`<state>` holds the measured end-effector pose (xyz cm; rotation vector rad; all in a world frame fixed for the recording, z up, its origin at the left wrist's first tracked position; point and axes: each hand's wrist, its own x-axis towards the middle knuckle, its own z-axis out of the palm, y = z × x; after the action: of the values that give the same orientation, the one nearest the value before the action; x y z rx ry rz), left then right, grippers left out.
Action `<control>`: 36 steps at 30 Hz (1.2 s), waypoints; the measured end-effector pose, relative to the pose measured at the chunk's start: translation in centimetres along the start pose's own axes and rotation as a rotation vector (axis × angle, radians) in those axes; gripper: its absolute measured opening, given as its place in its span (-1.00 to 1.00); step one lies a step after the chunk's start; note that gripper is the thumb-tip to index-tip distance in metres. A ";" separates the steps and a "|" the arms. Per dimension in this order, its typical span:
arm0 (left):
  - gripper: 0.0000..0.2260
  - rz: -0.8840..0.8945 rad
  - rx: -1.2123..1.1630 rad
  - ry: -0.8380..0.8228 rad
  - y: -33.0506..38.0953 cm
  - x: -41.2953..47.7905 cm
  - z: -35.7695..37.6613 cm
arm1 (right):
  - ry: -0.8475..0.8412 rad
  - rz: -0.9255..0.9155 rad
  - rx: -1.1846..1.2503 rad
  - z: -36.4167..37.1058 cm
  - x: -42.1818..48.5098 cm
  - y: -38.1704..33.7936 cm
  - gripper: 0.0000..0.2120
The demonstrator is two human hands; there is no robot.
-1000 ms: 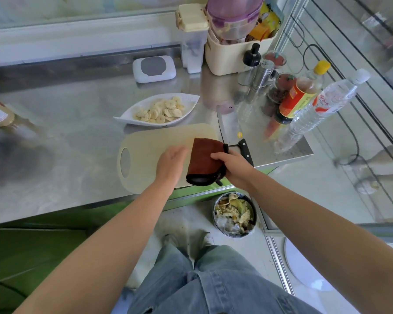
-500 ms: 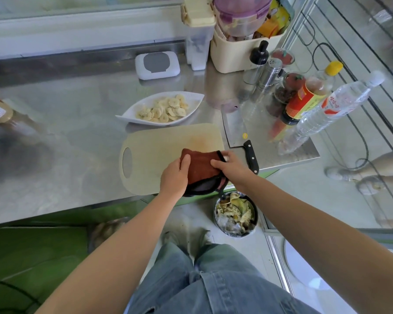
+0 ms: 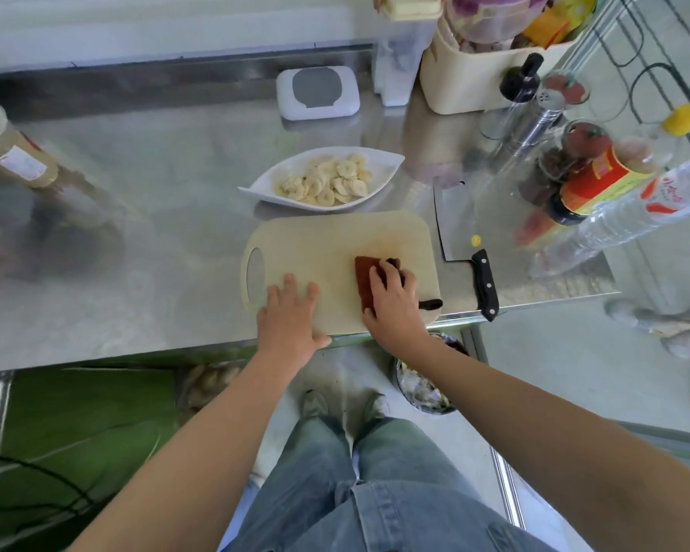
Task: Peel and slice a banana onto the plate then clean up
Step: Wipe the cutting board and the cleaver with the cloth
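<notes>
We look down on a shiny stainless-steel surface point(image 3: 144, 241) whose front edge runs left to right just ahead of our knees. On it, close to that edge, lies a pale beige cutting board point(image 3: 327, 245). Its long axis runs parallel to the edge and its handle hole points left. A wide stretch of steel runs from the handle end to a tan bottle point(image 3: 13, 157) at the far left. The right side is crowded with bottles and jars.

Our left hand point(image 3: 291, 316) presses flat on the board's near edge, its grip open with the fingers straight. Our right hand point(image 3: 395, 296) has its grip closed over a rust-red folded cloth point(image 3: 362, 278), holding it down on the board's right half.

Just beyond the board sits a white leaf-shaped plate point(image 3: 263, 191), its tips pointing left and right, apart from the board's far edge. It holds the pale banana slices point(image 3: 327, 181) in a loose heap.

A steel cleaver point(image 3: 459, 229) lies just beside the board's right edge. Its blade points away from us, and the butt of its black handle overhangs the front edge.
</notes>
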<state>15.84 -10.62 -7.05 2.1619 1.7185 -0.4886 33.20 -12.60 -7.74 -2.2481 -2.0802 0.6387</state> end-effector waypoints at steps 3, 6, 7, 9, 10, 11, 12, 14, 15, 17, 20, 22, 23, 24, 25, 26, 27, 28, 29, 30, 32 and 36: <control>-0.21 -0.011 0.052 0.000 0.2 0.1 0.2 | -0.024 -0.245 0.009 0.8 -0.5 -1.4 -0.40; -0.24 -0.012 0.055 0.043 0.2 0.2 0.4 | -0.047 -0.457 0.005 0.5 -0.9 0.4 -0.43; -0.25 -0.004 0.053 0.051 0.2 0.2 0.6 | -0.034 -0.503 -0.009 0.4 -1.0 1.9 -0.47; -0.25 0.000 0.053 0.051 0.3 0.2 0.5 | 0.033 -0.441 0.039 -0.1 -1.6 5.3 -0.57; -0.25 0.004 0.047 0.049 0.3 0.2 0.5 | 0.081 -0.345 0.085 -0.5 -2.1 6.6 -0.62; -0.25 0.007 0.041 0.041 0.3 0.1 0.4 | 0.125 -0.241 0.121 -0.9 -2.5 7.6 -0.67; -0.25 0.008 0.031 0.028 0.3 0.1 0.3 | 0.165 -0.142 0.139 -1.2 -2.9 8.3 -0.71; -0.32 0.005 -0.028 0.014 -0.1 0.2 0.2 | 0.236 0.047 0.170 -1.8 -3.2 8.3 -0.77; -0.43 0.000 -0.122 0.051 -0.4 0.3 0.3 | 0.252 0.149 0.222 -2.1 -3.3 8.0 -0.77; -0.75 -0.072 -0.408 0.278 -0.6 -0.3 0.4 | 0.250 0.345 0.395 -2.9 -3.5 7.0 -0.77; -0.65 -0.437 -0.798 0.234 -0.1 -2.0 0.2 | 0.168 0.576 0.658 -3.5 -3.9 6.0 -0.81; -0.56 -0.639 -1.268 -0.246 0.8 -3.0 0.2 | 0.043 0.716 0.766 -3.6 -3.9 5.6 -0.82; -0.51 -0.672 -1.468 -0.466 1.2 -3.3 0.2 | -0.032 0.775 0.905 -3.5 -3.9 5.5 -0.78; -0.46 -0.668 -1.604 -0.569 1.5 -3.4 0.2 | -0.077 0.809 1.096 -3.3 -3.9 5.4 -0.77; -0.46 -0.661 -1.711 -0.560 1.6 -3.1 0.4 | -0.094 0.827 1.269 -3.3 -3.8 5.2 -0.82; -0.47 -0.667 -1.798 -0.512 1.9 -2.9 0.5 | -0.090 0.824 1.405 -3.5 -3.8 5.0 -0.91; -0.48 -0.686 -1.873 -0.461 2.0 -2.6 0.6 | -0.096 0.811 1.503 -3.8 -3.8 4.8 -0.92; -0.49 -0.712 -1.927 -0.427 2.2 -2.4 0.5 | -0.112 0.792 1.578 -4.1 -3.9 4.5 -0.89; -0.50 -0.730 -1.957 -0.416 2.3 -2.3 0.5 | -0.121 0.782 1.611 -4.4 -4.0 4.3 -0.87; -0.51 -0.740 -1.964 -0.421 2.4 -2.2 0.4 | -0.139 0.802 1.637 -4.2 -4.0 4.4 -0.86; -0.54 -0.751 -1.952 -0.433 2.4 -2.1 0.5 | -0.162 0.867 1.677 -4.1 -4.2 4.3 -0.83; -0.59 -0.755 -1.911 -0.398 2.5 -2.3 0.7 | -0.153 0.890 1.739 -4.3 -4.8 4.3 -0.82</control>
<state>17.79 -13.48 -6.47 0.0686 1.4263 0.4709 38.40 -16.58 -3.68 -1.5924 0.1275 1.6415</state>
